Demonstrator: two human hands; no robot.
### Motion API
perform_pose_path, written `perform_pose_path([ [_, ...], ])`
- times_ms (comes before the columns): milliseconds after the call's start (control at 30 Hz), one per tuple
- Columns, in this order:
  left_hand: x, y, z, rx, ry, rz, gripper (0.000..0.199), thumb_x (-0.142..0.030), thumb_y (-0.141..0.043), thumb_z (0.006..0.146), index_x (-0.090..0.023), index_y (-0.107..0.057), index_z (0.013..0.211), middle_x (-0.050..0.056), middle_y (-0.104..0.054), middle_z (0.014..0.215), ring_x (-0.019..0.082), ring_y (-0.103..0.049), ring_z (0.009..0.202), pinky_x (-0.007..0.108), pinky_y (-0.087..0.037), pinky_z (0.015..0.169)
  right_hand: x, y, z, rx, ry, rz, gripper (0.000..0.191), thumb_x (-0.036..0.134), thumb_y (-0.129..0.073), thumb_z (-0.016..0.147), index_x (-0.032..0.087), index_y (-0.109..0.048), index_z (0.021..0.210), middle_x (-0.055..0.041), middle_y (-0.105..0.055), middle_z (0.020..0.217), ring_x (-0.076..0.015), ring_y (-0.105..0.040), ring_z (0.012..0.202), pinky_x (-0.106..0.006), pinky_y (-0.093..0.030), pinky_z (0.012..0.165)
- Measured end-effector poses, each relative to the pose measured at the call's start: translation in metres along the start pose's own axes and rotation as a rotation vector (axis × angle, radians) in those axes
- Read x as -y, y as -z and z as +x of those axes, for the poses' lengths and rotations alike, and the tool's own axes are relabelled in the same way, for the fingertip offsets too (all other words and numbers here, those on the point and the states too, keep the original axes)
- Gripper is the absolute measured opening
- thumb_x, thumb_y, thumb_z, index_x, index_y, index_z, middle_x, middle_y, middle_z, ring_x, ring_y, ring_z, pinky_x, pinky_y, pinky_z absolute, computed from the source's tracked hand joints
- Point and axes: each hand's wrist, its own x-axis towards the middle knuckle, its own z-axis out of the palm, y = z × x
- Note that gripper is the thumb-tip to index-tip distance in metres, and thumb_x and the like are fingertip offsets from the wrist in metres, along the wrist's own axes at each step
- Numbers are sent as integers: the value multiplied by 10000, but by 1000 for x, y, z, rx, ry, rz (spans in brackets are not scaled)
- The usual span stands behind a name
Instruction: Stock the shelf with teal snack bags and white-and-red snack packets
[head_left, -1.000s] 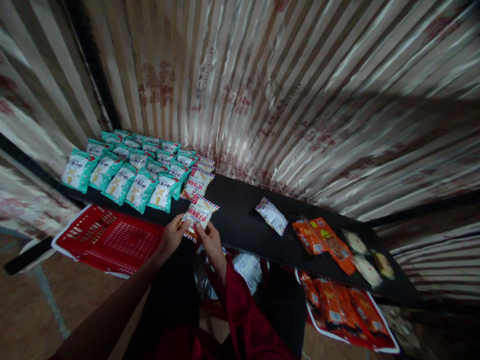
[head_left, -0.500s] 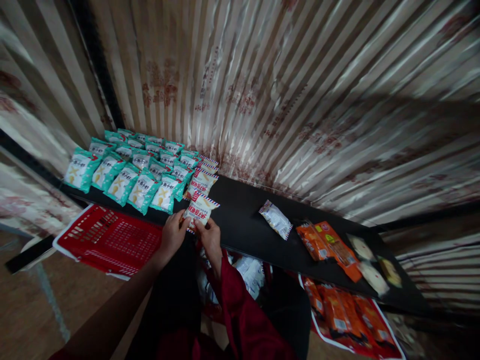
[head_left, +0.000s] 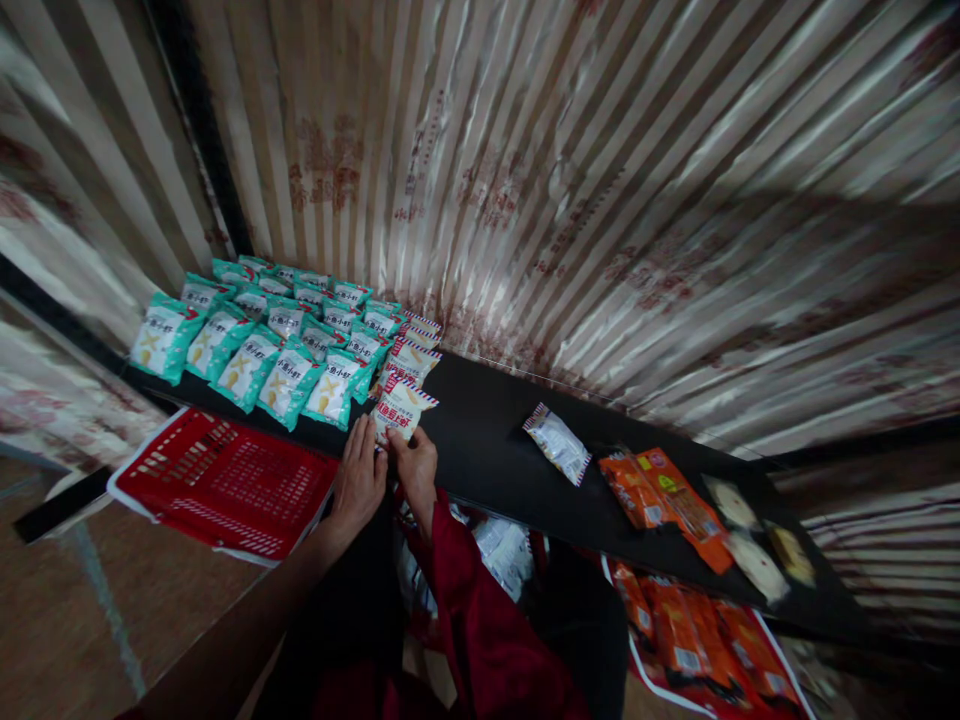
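A white snack bag point(head_left: 400, 408) with red lettering and a striped top edge leans at the front of a short row of matching bags point(head_left: 409, 362) on the black shelf point(head_left: 472, 420). At its lower left edge, my left hand point(head_left: 360, 478) lies with fingers stretched out straight, close against the bag. My right hand point(head_left: 416, 466) grips the lower right corner, thumb on the front; its other fingers are partly hidden. Just left of this row stand several rows of teal snack bags point(head_left: 289, 382).
Another white bag point(head_left: 556, 443) lies alone on the shelf, with orange packets point(head_left: 660, 490) and pale packs point(head_left: 756, 566) farther right. Below the front edge are a red basket point(head_left: 225, 490), a container of white bags point(head_left: 504, 550) and a basket of orange packets point(head_left: 697, 630). Corrugated sheeting point(head_left: 480, 180) rises behind.
My left hand has gone from pinching the bag's lower left corner to straight fingers along its edge. The bag sits slightly more upright against its row. The view has shifted slightly.
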Motion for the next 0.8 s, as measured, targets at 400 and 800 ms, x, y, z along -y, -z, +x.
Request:
perform_pose_path([
  [400,8,-8,0,26,-29,8,533,-182,-336,903,-116,-284,1429,164,-238,1530,266,-168,1425,524,-234,1140,23,-12,10,-27,34,-179,312,439,-646,717,218,-699,931,-42,-723,786,-200,-636,683,-291,-466,664],
  [800,13,-6,9,18,-74,94,547,-152,-348,904,-92,-246,1438,192,-198,1535,283,-166,1423,532,-281,1121,32,-18,18,8,75,-456,317,435,-604,793,219,-671,1016,-49,-727,876,-195,-655,757,-269,-468,689],
])
